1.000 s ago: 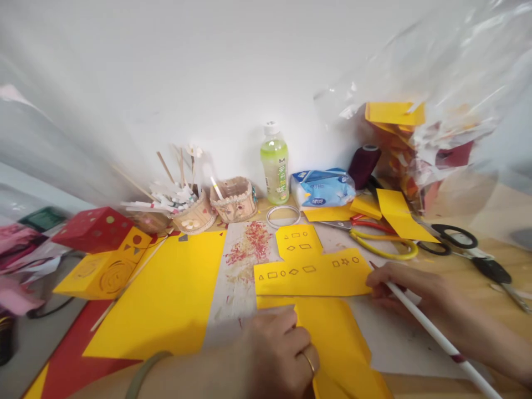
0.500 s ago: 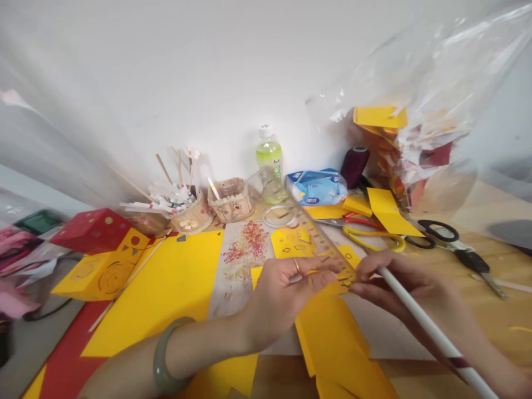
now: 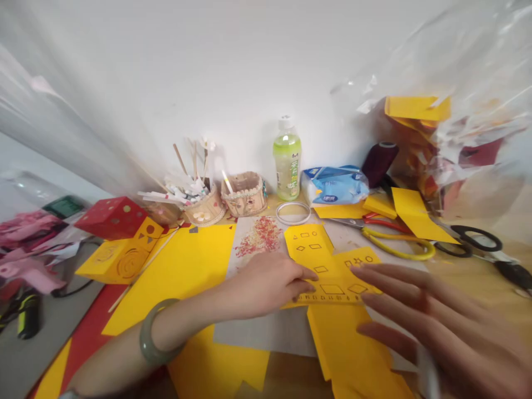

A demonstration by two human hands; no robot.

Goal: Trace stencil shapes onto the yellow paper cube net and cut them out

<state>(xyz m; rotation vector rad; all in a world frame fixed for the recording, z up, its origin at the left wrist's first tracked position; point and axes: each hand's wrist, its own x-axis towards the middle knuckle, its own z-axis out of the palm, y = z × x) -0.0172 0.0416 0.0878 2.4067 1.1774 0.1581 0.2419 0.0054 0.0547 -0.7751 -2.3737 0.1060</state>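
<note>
A clear ruler (image 3: 328,299) lies over yellow paper, its number marks along the near edge. The fingertips of my left hand (image 3: 266,282), with thumb and fingers close together, grip its left end. Small dark outlines of shapes show on the yellow paper piece (image 3: 305,235) beyond it and through the ruler. My right hand (image 3: 436,310) hovers at the ruler's right end, fingers stretched out and slightly blurred. A white pen (image 3: 428,374) sits in that hand below the fingers, mostly hidden. A folded yellow strip (image 3: 349,343) lies below the ruler.
Behind stand two small baskets (image 3: 245,199), a green drink bottle (image 3: 286,160) and a tissue pack (image 3: 334,185). Yellow-handled scissors (image 3: 399,246) and black-handled scissors (image 3: 477,238) lie right. Red and yellow boxes (image 3: 112,216) and a large yellow sheet (image 3: 183,266) are left.
The ruler went from tilted up between both hands to lying flat on the paper. My right hand let go of it and spread its fingers, keeping the pen. The view shifted left.
</note>
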